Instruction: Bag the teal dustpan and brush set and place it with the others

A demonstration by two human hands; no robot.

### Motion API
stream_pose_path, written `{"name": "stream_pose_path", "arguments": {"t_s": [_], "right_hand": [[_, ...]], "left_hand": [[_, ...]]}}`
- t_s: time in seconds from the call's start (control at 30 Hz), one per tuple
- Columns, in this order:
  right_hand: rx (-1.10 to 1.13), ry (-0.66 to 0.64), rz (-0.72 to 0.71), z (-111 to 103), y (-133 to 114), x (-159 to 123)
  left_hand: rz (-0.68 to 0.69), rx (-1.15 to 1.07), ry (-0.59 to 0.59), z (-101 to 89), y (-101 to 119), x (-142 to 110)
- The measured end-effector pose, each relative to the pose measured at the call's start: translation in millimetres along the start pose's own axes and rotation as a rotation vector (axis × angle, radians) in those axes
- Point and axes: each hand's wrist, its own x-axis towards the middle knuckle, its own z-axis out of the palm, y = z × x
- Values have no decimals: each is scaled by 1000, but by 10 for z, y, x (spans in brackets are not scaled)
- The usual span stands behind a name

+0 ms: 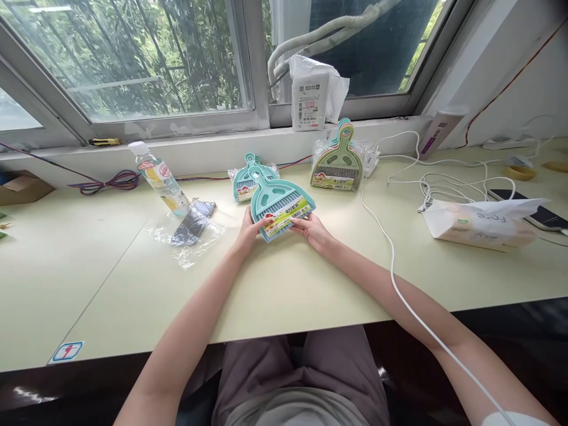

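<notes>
Head view — hands (314,232) partly hide the held dustpan's (280,198) label (287,216).

Between my left grip (249,229) and my right grip (314,232) I have a dustpan-and-brush set (284,204) over the tabletop (275,296), a second packaged set (243,182) just behind it and a stack of dustpan sets (338,163) behind to the right. On my left are a drink bottle (162,177), a plastic wrapper (193,228) before it and a wire bundle (118,181) farther back; on my right a tissue pack (483,222) lies before a looped white-noise-free cable (457,184). On the windowsill (199,139), a utility knife (105,142) lies left and a wrapped paper pack (309,106) stands behind the stack, slightly left of it.
</notes>
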Motion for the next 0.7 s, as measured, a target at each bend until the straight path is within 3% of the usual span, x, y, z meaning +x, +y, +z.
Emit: {"name": "stream_pose_path", "arguments": {"t_s": [0.7], "right_hand": [[-21, 1, -37, 24, -15, -32]], "left_hand": [[52, 39, -32, 4, 13, -21]]}}
